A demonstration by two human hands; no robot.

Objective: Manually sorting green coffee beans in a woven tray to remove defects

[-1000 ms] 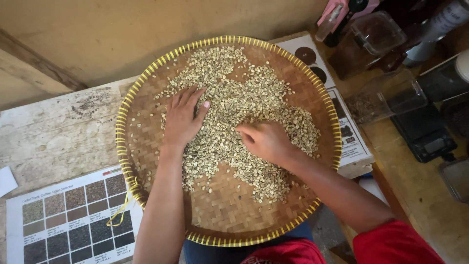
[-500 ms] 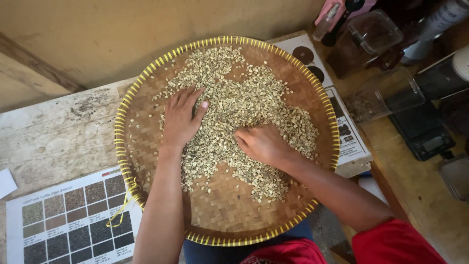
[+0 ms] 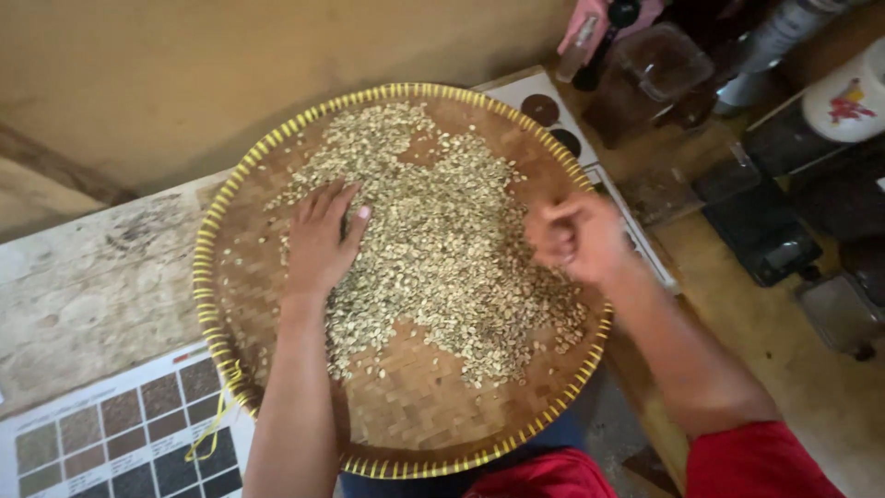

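Note:
A round woven bamboo tray (image 3: pixel 208 277) with a yellow rim holds a spread of pale green coffee beans (image 3: pixel 442 240). My left hand (image 3: pixel 318 242) lies flat on the beans at the tray's left side, palm down with the fingers stretched out. My right hand (image 3: pixel 576 238) is lifted above the tray's right edge and looks blurred. Its fingers are pinched together, and I cannot see whether anything is between them. Bare weave shows at the front of the tray.
The tray rests on a worn wooden table (image 3: pixel 83 277). A printed chart of bean colour swatches (image 3: pixel 120 433) lies at the front left. To the right are clear plastic containers (image 3: pixel 659 60), a black scale (image 3: pixel 765 231), a white cup (image 3: pixel 843 101) and a pink spray bottle (image 3: pixel 590 28).
My right hand has risen off the beans and moved right, toward the tray's rim, with its fingers pinched. My left hand stays on the beans. The view has shifted slightly.

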